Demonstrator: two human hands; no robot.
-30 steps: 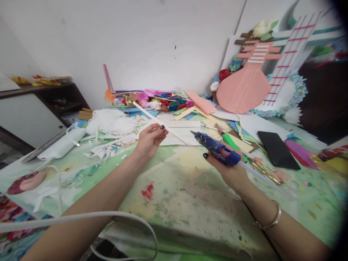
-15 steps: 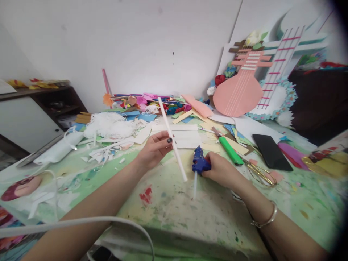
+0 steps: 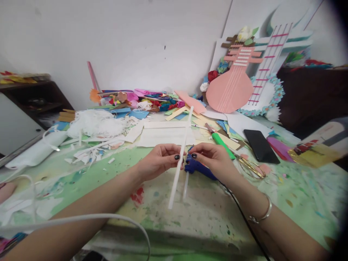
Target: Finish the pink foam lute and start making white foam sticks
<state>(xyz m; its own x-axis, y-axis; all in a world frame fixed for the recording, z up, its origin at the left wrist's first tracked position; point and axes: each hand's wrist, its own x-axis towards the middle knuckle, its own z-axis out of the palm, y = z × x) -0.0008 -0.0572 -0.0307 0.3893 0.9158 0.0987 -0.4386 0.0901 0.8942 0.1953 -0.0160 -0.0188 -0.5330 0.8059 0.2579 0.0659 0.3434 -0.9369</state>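
Observation:
A long white paper stick (image 3: pixel 178 174) slants upright over the middle of the table, pinched near its middle by my left hand (image 3: pixel 160 161). Just right of it, my right hand (image 3: pixel 214 159) has its thumb and fingers pressed together; whatever they may hold is too small to make out. Beneath and behind that hand lies a blue glue gun (image 3: pixel 202 169) on the table, with a clear glue stick (image 3: pixel 186 186) poking out toward me. Its nozzle is close to the fingers of both hands.
White paper (image 3: pixel 163 136) lies behind my hands. To the right are a green-handled knife (image 3: pixel 223 145), gold scissors (image 3: pixel 251 167) and a black phone (image 3: pixel 261 146). Shredded white paper (image 3: pixel 95 125) is piled left. A pink paper lute (image 3: pixel 230 90) leans at the back. A white cable crosses the front left.
My right hand has let go of the glue gun and come up beside my left. The stick has swung to lean the other way, its lower end now toward the left. The view has shifted right.

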